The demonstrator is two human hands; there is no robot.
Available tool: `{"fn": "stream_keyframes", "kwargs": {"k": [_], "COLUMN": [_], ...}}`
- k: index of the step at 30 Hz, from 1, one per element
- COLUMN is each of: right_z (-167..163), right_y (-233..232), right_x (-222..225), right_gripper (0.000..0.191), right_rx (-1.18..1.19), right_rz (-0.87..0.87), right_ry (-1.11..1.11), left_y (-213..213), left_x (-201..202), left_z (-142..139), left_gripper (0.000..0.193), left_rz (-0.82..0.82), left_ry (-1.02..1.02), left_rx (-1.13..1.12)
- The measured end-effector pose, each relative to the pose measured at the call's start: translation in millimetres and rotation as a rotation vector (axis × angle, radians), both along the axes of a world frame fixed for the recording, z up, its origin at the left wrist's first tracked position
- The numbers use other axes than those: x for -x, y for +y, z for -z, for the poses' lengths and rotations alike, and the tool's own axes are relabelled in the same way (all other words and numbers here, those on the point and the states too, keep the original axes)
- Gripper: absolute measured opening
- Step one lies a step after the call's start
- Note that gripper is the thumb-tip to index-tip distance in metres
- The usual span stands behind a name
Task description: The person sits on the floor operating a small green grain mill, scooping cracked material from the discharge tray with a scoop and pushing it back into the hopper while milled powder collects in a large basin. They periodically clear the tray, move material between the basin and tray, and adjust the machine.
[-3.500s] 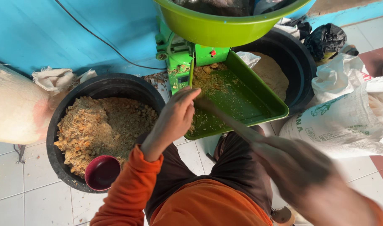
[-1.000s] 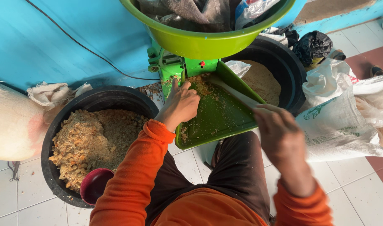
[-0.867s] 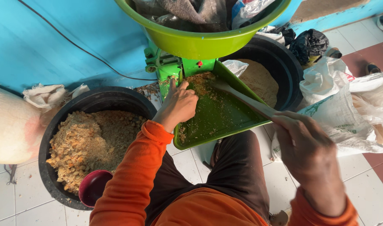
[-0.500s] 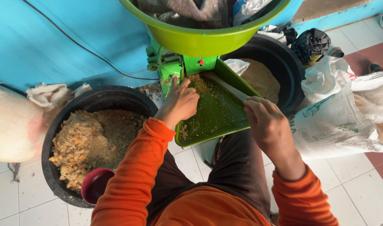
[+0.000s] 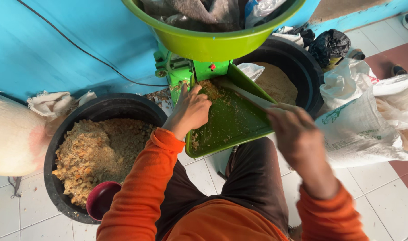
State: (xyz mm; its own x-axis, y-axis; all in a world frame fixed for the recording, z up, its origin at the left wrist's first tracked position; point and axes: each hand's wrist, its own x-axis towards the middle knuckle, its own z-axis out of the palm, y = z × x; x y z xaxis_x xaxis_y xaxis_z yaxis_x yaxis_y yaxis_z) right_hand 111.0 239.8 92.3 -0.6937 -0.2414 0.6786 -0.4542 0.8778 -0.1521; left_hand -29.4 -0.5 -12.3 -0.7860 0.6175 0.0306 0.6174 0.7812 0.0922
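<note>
Since a moment ago your right hand (image 5: pixel 297 134) has dropped slightly along the stick, while your left hand (image 5: pixel 190 109) has stayed at the top of the green chute tray (image 5: pixel 233 122). At far left lies a pale stuffed sack (image 5: pixel 12 138). Next to it, the black tub (image 5: pixel 101 156) holds coarse tan and orange ground mash, with a maroon scoop (image 5: pixel 101 201) at its near rim. Your left hand rests with fingers loosely curled on the crumbly mash at the green grinder's (image 5: pixel 177 71) outlet. A thin smear of crumbs coats the tray. Above sits a lime basin (image 5: pixel 213 44) with cloth inside. Your right hand is closed around a pale wooden stick (image 5: pixel 246 96) lying across the tray. Behind it, another black tub (image 5: pixel 297 76) holds finer tan meal, beside white sacks (image 5: pixel 364 125).
</note>
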Motion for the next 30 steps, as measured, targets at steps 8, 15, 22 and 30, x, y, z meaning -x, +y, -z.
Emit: {"fn": "stream_keyframes", "kwargs": {"k": [8, 15, 22, 30], "right_z": [-66, -13, -38, -17], "right_y": [49, 3, 17, -31], "right_x": [-86, -9, -65, -17], "right_gripper": [0.019, 0.018, 0.018, 0.019], "right_rx": [0.138, 0.016, 0.168, 0.050], "right_rz": [0.151, -0.063, 0.076, -0.067], "right_ry": [-0.278, -0.067, -0.156, -0.022], "left_y": [2, -1, -10, -10], "left_x": [3, 0, -11, -15], "left_z": [0, 5, 9, 5], "left_gripper": [0.020, 0.014, 0.012, 0.014], "left_rz": [0.009, 0.037, 0.019, -0.010], "left_ry": [-0.009, 0.190, 0.131, 0.050], "left_rx": [0.082, -0.099, -0.379, -0.397]}}
